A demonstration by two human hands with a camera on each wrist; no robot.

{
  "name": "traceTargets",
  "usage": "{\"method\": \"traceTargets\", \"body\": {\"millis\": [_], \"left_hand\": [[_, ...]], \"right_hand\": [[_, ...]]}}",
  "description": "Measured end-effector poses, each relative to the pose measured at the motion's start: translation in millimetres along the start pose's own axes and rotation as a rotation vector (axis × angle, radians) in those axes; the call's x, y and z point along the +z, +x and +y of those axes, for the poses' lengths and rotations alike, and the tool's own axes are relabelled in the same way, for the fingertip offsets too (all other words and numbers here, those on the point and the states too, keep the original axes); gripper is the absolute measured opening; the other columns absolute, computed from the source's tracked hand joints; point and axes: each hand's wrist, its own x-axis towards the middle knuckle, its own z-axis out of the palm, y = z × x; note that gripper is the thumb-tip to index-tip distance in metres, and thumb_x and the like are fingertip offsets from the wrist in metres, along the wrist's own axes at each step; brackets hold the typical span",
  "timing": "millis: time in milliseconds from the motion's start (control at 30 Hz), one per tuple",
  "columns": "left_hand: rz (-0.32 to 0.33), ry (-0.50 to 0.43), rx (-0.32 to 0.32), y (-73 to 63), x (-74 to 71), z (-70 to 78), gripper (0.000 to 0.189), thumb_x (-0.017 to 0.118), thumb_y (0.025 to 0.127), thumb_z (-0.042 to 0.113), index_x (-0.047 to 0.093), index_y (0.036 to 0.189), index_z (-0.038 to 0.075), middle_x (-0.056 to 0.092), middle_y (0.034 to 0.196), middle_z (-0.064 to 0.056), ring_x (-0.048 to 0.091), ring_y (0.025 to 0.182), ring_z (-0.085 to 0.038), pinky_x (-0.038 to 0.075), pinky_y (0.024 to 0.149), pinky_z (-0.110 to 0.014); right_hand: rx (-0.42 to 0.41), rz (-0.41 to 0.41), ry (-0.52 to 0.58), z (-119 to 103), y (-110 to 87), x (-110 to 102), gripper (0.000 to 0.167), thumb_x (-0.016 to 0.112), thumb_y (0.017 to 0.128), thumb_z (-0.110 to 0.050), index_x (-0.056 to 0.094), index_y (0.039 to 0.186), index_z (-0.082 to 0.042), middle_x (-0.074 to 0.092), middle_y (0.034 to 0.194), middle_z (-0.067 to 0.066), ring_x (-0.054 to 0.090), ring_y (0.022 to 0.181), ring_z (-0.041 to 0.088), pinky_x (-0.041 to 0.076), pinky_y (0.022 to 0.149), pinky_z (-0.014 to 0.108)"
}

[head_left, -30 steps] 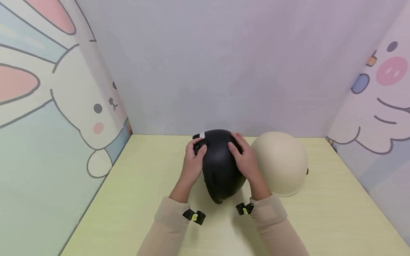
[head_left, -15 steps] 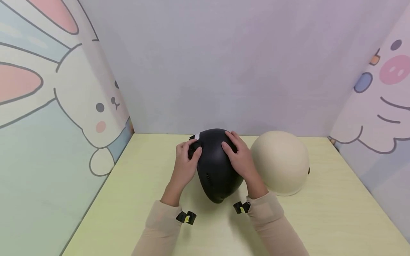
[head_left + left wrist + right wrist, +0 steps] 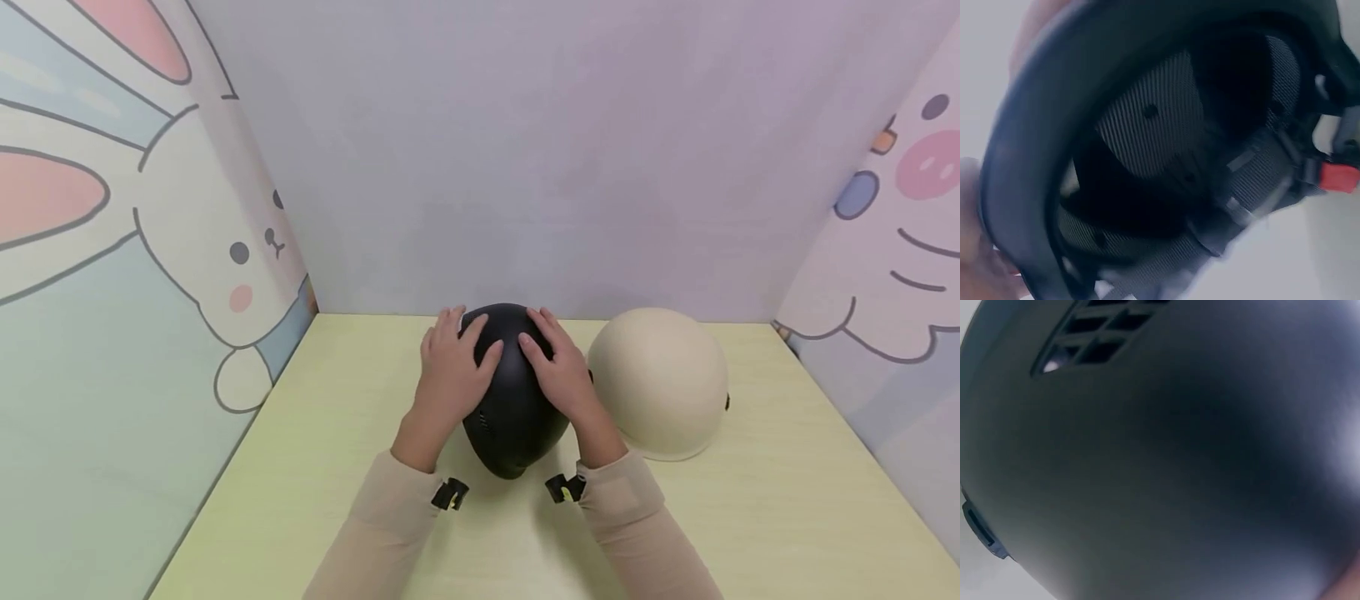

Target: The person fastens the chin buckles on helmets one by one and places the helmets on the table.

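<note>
A black helmet (image 3: 513, 425) is between my two hands, its smooth shell toward the head camera. My left hand (image 3: 450, 375) grips its left side, fingers spread over the edge and thumb on the shell. From the right, my right hand (image 3: 564, 375) holds the upper shell with thumb and fingers. The left wrist view looks into the helmet's lined inside (image 3: 1160, 119), with a strap and red buckle (image 3: 1339, 177) hanging at the opening. Slotted vents (image 3: 1100, 337) show on the shell in the right wrist view.
A cream helmet (image 3: 660, 383) sits dome up on the pale wooden table (image 3: 780, 483), close to the right of the black one. A plain grey wall (image 3: 525, 150) stands behind the table, and cartoon-printed panels (image 3: 180, 250) flank it.
My left hand has shifted from a dark fitting at the helmet's left edge to a spread hold farther over the shell. The black helmet has turned slightly; the cream helmet stays put.
</note>
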Motion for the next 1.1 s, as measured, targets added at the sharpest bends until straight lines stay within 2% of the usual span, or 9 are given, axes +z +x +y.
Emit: {"method": "traceTargets", "body": {"millis": [133, 267, 467, 667, 800, 900, 1033, 1100], "left_hand": [[-0.11, 0.108, 0.057, 10.9, 1.6, 15.8, 0.046, 0.042, 0.106, 0.031, 0.048, 0.144, 0.007, 0.039, 0.148, -0.021, 0.022, 0.142, -0.04, 0.016, 0.111, -0.055], [-0.157, 0.172, 0.074, 14.5, 7.3, 20.7, 0.048, 0.037, 0.106, 0.034, 0.044, 0.147, 0.008, 0.037, 0.149, -0.02, 0.027, 0.14, -0.038, 0.018, 0.112, -0.052], [-0.131, 0.169, 0.08, 13.1, 10.3, 19.5, 0.053, 0.045, 0.103, 0.04, 0.045, 0.147, 0.01, 0.036, 0.15, -0.02, 0.03, 0.139, -0.037, 0.024, 0.11, -0.05], [-0.13, 0.13, 0.085, 9.6, 7.2, 13.9, 0.054, 0.045, 0.103, 0.04, 0.044, 0.147, 0.01, 0.035, 0.151, -0.02, 0.029, 0.139, -0.038, 0.024, 0.11, -0.051], [-0.099, 0.104, 0.085, 5.8, 7.2, 3.8, 0.054, 0.046, 0.102, 0.041, 0.044, 0.147, 0.01, 0.036, 0.15, -0.02, 0.03, 0.138, -0.038, 0.024, 0.109, -0.052], [-0.077, 0.094, 0.075, 2.5, 9.1, -5.7, 0.058, 0.047, 0.101, 0.044, 0.042, 0.149, 0.011, 0.034, 0.151, -0.02, 0.029, 0.139, -0.038, 0.024, 0.109, -0.053], [-0.074, 0.069, 0.049, -1.8, 12.8, -16.9, 0.066, 0.048, 0.098, 0.05, 0.035, 0.153, 0.015, 0.028, 0.153, -0.023, 0.025, 0.14, -0.041, 0.021, 0.109, -0.055], [-0.067, 0.05, 0.034, -3.1, 15.8, -23.1, 0.068, 0.049, 0.097, 0.052, 0.033, 0.154, 0.018, 0.026, 0.153, -0.024, 0.023, 0.14, -0.043, 0.02, 0.109, -0.057]], "right_hand": [[0.004, 0.028, 0.063, 4, -1.2, 0, 0.057, 0.048, 0.102, -0.041, 0.039, 0.151, -0.013, 0.025, 0.158, 0.008, 0.022, 0.143, 0.027, 0.021, 0.11, 0.053], [0.014, 0.066, 0.123, 11, -3.2, 1, 0.053, 0.05, 0.102, -0.037, 0.042, 0.149, -0.012, 0.028, 0.157, 0.007, 0.024, 0.143, 0.025, 0.021, 0.111, 0.051], [0.0, 0.089, 0.161, 24, -7.8, -2, 0.05, 0.05, 0.103, -0.032, 0.043, 0.148, -0.011, 0.028, 0.156, 0.01, 0.024, 0.143, 0.025, 0.021, 0.111, 0.051], [0.004, 0.09, 0.215, 36, -15.8, -3, 0.049, 0.049, 0.104, -0.028, 0.044, 0.147, -0.006, 0.03, 0.155, 0.015, 0.025, 0.142, 0.028, 0.024, 0.109, 0.052], [0.103, 0.056, 0.281, 50, -22.6, 4, 0.054, 0.046, 0.104, -0.038, 0.038, 0.151, -0.014, 0.029, 0.156, 0.01, 0.025, 0.142, 0.028, 0.023, 0.11, 0.052], [0.179, 0.01, 0.371, 62, -25.2, 13, 0.058, 0.042, 0.104, -0.044, 0.029, 0.155, -0.021, 0.024, 0.158, 0.005, 0.023, 0.142, 0.029, 0.02, 0.11, 0.053], [0.234, -0.01, 0.509, 68, -24.0, 25, 0.061, 0.039, 0.104, -0.044, 0.018, 0.157, -0.023, 0.016, 0.16, 0.007, 0.017, 0.143, 0.033, 0.017, 0.11, 0.056], [0.256, -0.001, 0.52, 66, -21.9, 30, 0.063, 0.04, 0.104, -0.045, 0.015, 0.158, -0.024, 0.014, 0.16, 0.007, 0.016, 0.143, 0.033, 0.016, 0.11, 0.056]]}}
